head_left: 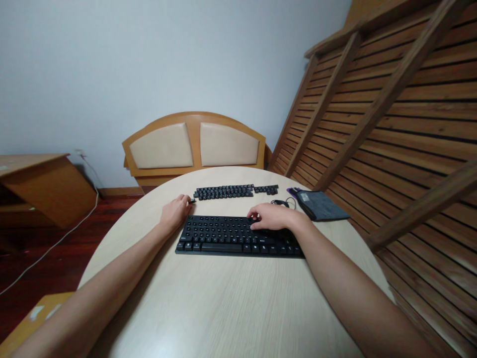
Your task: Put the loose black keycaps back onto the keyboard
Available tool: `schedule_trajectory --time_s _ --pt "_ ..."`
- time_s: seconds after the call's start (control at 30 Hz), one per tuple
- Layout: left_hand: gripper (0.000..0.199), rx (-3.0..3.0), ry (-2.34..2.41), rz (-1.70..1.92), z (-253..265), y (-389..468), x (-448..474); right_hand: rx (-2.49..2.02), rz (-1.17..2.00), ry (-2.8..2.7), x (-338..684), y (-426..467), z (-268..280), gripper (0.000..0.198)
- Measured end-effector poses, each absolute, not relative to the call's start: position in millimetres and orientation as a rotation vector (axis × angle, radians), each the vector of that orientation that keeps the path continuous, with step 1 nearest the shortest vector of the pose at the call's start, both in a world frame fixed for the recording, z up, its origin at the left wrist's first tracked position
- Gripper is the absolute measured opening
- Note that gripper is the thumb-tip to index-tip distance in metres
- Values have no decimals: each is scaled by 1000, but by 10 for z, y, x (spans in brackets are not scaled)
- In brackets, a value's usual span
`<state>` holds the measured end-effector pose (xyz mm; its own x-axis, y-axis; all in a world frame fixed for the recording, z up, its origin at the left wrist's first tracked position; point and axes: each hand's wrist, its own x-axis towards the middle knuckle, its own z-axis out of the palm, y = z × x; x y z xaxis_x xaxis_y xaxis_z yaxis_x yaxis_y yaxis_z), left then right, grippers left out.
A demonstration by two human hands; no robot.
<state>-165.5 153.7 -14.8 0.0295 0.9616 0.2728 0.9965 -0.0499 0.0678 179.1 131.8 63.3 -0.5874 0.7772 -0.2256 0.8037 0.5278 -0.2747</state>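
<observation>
A black keyboard (219,233) lies on the round table, with its bottom row of keys in place and many bare key posts in the rows above. Just off its far left corner, my left hand (175,213) pinches a small black keycap (192,201). My right hand (274,217) rests over the right part of the keyboard, thumb and fingers bent together at its upper rows. Whatever is between those fingertips is too small to make out. Behind the keyboard, loose black keycaps (223,192) stand in rows, with a smaller group (266,189) to their right.
A coiled black cable (281,203) lies beyond my right hand. A dark grey pouch (323,205) with purple edging sits at the table's right side. Around the pale table (208,303) are a wooden headboard (196,144), a slatted wooden panel (372,114) and a desk (40,184).
</observation>
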Motion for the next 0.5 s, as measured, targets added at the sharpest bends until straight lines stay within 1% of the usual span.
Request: schedule_trajectory --time_s 0.13,0.33,0.5 --pt "33 -2152 -2051 -371 -153 1601 -1624 1386 -557 2689 1786 1315 627 42" --pt "26 -2189 -2027 -383 -150 1617 -1623 1356 -538 2715 1789 1336 603 39" --pt "24 -2248 -2002 -427 -134 1449 -1742 1417 -401 2720 1731 1275 626 37"
